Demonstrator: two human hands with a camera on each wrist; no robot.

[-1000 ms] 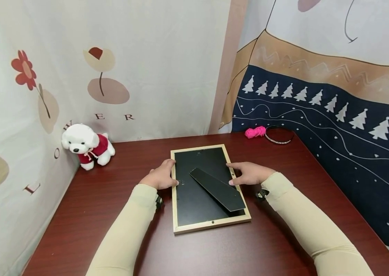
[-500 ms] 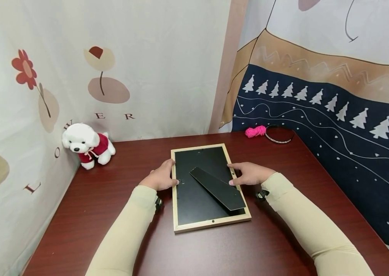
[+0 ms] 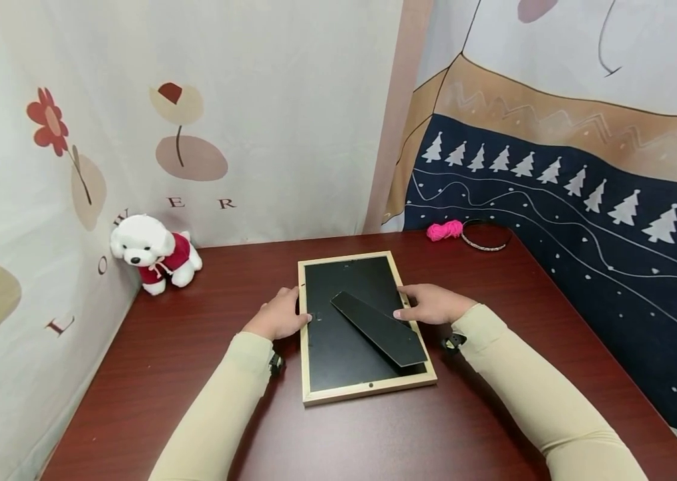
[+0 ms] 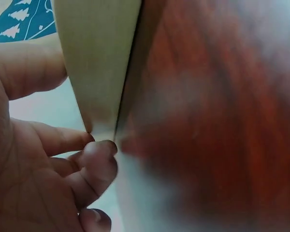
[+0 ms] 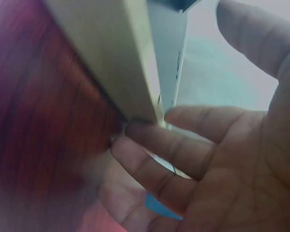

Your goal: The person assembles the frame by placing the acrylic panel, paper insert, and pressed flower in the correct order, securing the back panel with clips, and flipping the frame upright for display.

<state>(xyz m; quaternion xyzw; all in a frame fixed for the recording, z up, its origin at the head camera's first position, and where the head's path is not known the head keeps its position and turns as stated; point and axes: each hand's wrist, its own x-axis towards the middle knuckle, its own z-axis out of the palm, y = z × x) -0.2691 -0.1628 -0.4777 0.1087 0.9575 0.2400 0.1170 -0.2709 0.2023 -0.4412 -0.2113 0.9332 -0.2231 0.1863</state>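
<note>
A picture frame (image 3: pixel 308 361) with a pale wooden border lies back side up on the table. Its black backing (image 3: pixel 338 367) carries a black easel leg (image 3: pixel 377 329) set at a slant. At the left border, my left hand (image 3: pixel 276 316) holds the frame, thumb over the top and fingers at the side. In the left wrist view, the curled fingertips meet the wooden side (image 4: pixel 99 63). My right hand (image 3: pixel 434 304) is at the opposite border. The right wrist view shows its fingers reaching the side (image 5: pixel 113 58), the thumb spread away from them.
A white plush dog (image 3: pixel 155 250) in a red top stands at the table's back left. Pink yarn (image 3: pixel 444 230) and a thin headband (image 3: pixel 485 248) lie at the back right corner. Printed cloths (image 3: pixel 290 120) hang behind the dark red table (image 3: pixel 350 441).
My left fingers have drawn back slightly along the border, toward me. The right thumb has shifted a little left over the backing. The frame stays nearly in place.
</note>
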